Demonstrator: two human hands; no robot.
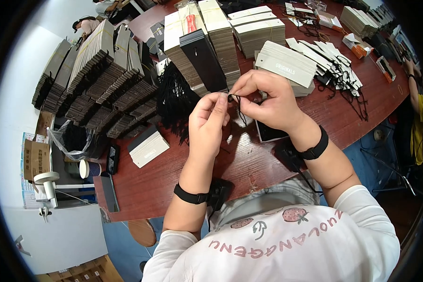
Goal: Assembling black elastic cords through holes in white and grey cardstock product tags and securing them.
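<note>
Above the near middle of the table, my left hand (207,123) and my right hand (272,100) meet fingertip to fingertip. Both are closed in a pinch on a thin black cord (241,113), which loops and dangles between them. Just beyond my fingers stands a tall black tag stack (203,58). A pale stack of tags (286,63) lies past my right hand, and a dark box (270,134) sits partly hidden beneath it. Left of my left hand, a thick bundle of black cords (175,96) hangs over the table.
Tall banded card stacks (96,58) crowd the left side of the red-brown table (174,190). A small pile of pale tags (149,149) lies near left. Strung tags (333,63) are scattered at far right. Another person's arm (412,87) shows at the right edge.
</note>
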